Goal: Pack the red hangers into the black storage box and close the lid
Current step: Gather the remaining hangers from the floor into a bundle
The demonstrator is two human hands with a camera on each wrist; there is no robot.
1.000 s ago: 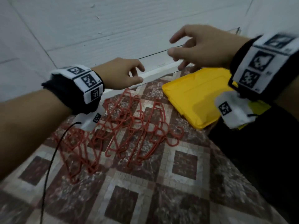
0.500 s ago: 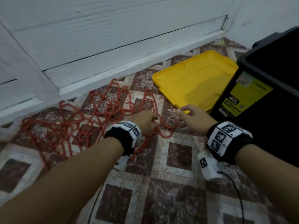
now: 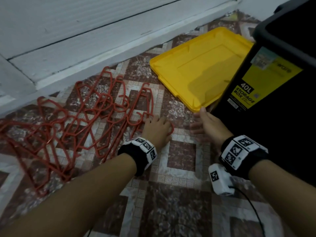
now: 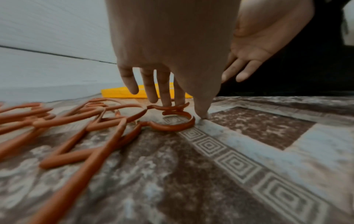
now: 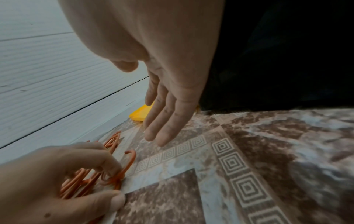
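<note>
The left hand (image 3: 156,128) is down on the floor at the near end of the tangle of red hangers (image 3: 82,120), its fingers (image 4: 164,89) spread and pointing down onto the hooks, the thumb planted on the tile just beside one curved hook; the fingertips press on the plastic, but whether any hanger is actually gripped I cannot tell. The right hand (image 3: 207,124) hovers just to the right of it, flat and open with straight fingers (image 5: 162,121), holding nothing. The hangers sprawl in a loose heap from the left hand away to the left, all lying flat on the floor. Beyond the right hand the yellow lid (image 3: 200,69) lies on the floor, its near corner close to the fingertips, and right beside it stands the black storage box (image 3: 282,103) with a yellow label, uncovered. The floor (image 3: 181,194) is patterned brown and white tile, and a white wall (image 3: 77,28) with a low ledge runs behind the hangers.
</note>
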